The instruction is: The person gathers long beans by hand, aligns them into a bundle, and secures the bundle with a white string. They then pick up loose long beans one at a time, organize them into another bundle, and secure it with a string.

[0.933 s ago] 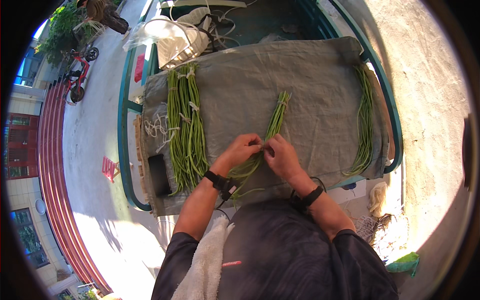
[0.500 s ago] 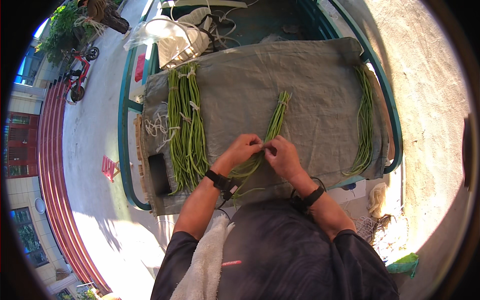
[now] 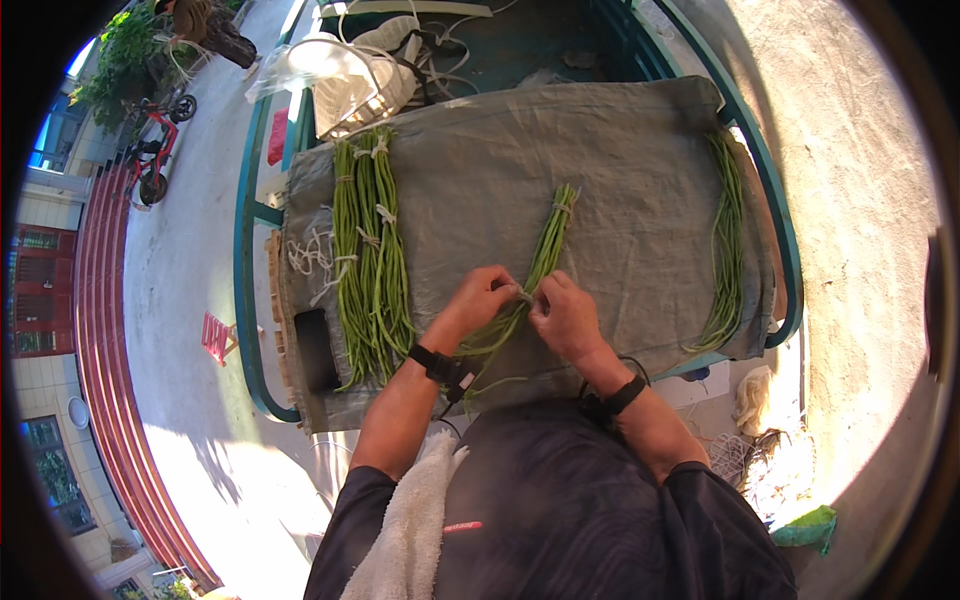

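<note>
A bundle of green yardlong beans point(image 3: 550, 243) slants across the middle of the grey cloth, bound near its far end by a pale string point(image 3: 565, 208). At its lower half, my left hand point(image 3: 482, 298) and my right hand point(image 3: 565, 315) meet on either side, fingers pinched. Between them shows a second pale string point(image 3: 524, 295) around the beans; each hand grips an end of it, partly hidden by the fingertips. Below my hands the loose bean tips fan toward me. To the left lie several tied bean bundles point(image 3: 372, 260), side by side.
Untied beans point(image 3: 727, 250) lie along the right edge of the grey cloth point(image 3: 640, 180). Loose white strings point(image 3: 313, 258) and a black phone-like slab point(image 3: 317, 348) rest at the left. Green metal rails point(image 3: 247, 240) flank the cart bed; a white bag point(image 3: 360, 90) stands behind.
My hands have drawn slightly apart, and more of the string between them shows. The bean bundle stays in nearly the same place.
</note>
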A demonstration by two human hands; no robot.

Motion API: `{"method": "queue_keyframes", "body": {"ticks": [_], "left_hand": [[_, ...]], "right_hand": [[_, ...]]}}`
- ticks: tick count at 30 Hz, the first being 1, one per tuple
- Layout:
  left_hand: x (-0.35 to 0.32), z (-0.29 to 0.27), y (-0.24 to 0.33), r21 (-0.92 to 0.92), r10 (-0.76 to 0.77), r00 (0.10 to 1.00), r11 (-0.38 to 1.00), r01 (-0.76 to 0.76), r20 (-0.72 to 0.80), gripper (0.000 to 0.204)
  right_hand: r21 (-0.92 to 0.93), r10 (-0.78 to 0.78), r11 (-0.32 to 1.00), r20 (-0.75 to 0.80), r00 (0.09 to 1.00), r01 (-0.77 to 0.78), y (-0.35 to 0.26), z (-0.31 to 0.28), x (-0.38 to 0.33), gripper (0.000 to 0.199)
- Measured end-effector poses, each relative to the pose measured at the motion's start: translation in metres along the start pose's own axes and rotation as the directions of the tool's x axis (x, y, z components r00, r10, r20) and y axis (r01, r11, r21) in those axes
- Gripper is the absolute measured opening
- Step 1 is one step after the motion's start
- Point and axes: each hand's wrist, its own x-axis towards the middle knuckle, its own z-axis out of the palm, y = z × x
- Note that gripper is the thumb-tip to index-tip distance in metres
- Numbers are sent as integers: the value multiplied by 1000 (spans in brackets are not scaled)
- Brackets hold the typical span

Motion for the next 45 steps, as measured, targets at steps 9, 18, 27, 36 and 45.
{"method": "queue_keyframes", "body": {"ticks": [9,18,27,36,45], "left_hand": [[-8,7,13,295,54,976,955,11,-211,17],[-42,21,38,485,-96,971,853,193,-217,45],[-46,54,31,713,177,953,699,53,-245,44],[-51,51,46,414,39,921,900,136,-387,43],[-55,6,56,-20,-104,989,994,107,103,75]], "right_hand": [[-22,21,1000,49,999,-20,8,0,-1,10],[140,406,896,126,905,-421,24,-18,24,39],[-211,451,878,66,890,-429,14,-3,64,70],[561,520,583,298,801,-588,38,-4,73,44],[684,251,668,164,954,-294,-24,-44,113,41]]}}
